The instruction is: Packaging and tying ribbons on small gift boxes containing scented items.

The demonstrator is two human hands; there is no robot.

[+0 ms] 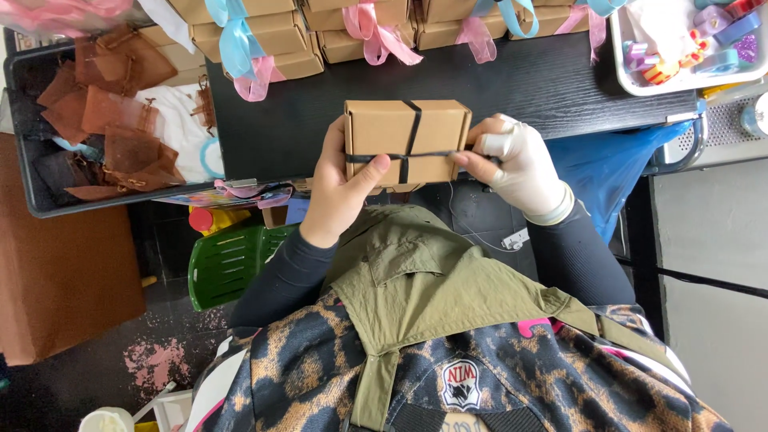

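- Above the black table point(560, 80), I hold a small brown cardboard box point(384, 132) just in front of my chest, its long axis running left to right and its broad face turned up toward me
- A thin black ribbon point(410, 128) crosses that face both ways, meeting near the box's middle
- My left hand point(340, 188) clasps the box's left end, thumb pressed on the ribbon; my right hand point(516, 164), in a pale glove, pinches the ribbon's horizontal strand at the box's right edge
- Along the table's far edge sit finished brown boxes point(280, 36) tied with pink and blue bows
- A white tray point(632, 76) of coloured ribbon spools stands at far right, a black bin point(28, 160) of brown organza pouches point(120, 120) at left
- Nothing lies between my hands and the box
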